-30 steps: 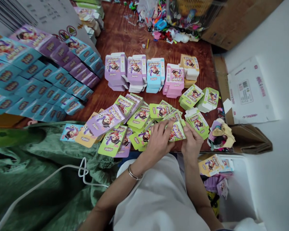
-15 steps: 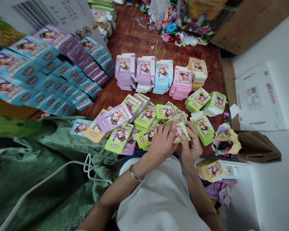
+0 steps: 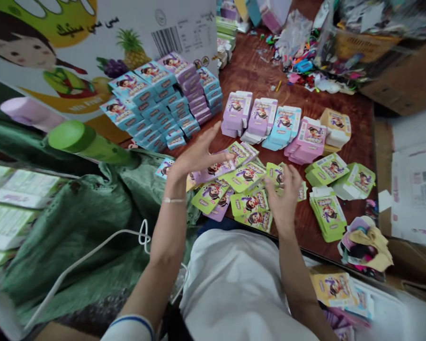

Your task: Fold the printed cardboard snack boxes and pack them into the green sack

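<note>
My left hand (image 3: 202, 154) is open, fingers spread, over the left part of a loose pile of small flat printed cartons. Just below its fingers lies a purple carton (image 3: 218, 166), partly covered by the hand. My right hand (image 3: 284, 196) hovers over the pile's right side, thumb and fingers apart and curved, with nothing visible gripped. Between the hands lie overlapping green cartons (image 3: 246, 177). To the right of my right hand sits a stack of green cartons (image 3: 328, 218), with more green cartons (image 3: 328, 169) behind it.
Behind the pile stand stacks of purple (image 3: 236, 113), blue (image 3: 283, 125), pink (image 3: 309, 137) and orange cartons (image 3: 335, 124). Formed blue and purple boxes (image 3: 159, 104) are piled at left before a large printed box (image 3: 135, 19). Small toys (image 3: 303, 66) lie at the back.
Both hands were together on a green carton. They have separated, the left moving left and away with its fingers spread, and that carton is no longer in them. The view has turned left.
</note>
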Available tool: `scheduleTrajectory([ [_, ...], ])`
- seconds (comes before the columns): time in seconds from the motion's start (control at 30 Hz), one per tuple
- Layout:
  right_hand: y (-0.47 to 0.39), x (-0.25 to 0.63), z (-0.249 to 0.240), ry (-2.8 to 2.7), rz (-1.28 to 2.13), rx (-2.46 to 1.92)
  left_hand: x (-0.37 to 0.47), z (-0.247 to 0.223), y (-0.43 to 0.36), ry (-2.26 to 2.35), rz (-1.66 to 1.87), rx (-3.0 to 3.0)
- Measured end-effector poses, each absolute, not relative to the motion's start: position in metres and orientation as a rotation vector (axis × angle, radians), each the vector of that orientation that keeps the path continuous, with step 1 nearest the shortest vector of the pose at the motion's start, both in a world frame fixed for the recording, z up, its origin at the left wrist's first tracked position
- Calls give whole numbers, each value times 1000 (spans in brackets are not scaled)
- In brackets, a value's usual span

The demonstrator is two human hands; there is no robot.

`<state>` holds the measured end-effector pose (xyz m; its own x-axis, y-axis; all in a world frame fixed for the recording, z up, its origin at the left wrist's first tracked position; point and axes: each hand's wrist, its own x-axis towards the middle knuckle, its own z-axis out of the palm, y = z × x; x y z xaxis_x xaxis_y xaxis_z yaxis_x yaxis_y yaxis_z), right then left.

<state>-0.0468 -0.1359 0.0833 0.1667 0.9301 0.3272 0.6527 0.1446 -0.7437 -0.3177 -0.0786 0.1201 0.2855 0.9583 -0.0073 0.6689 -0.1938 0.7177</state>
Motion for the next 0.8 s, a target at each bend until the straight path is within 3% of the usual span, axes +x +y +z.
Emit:
scheduleTrajectory([
  [0.1, -154, -19, 81, -1340, 392, -1673, -344, 116, -48, 1232, 274, 1929],
  [0.23, -200, 1, 73, -912, 801, -1714, -358, 106, -19, 995, 146, 1857],
  [0.4, -231, -26, 61, -918, 1231, -1665, -351, 86, 0, 863, 20, 1750],
  [0.8, -159, -108, 53, -1571, 699, -1666, -326, 65, 21, 842, -72, 1726],
])
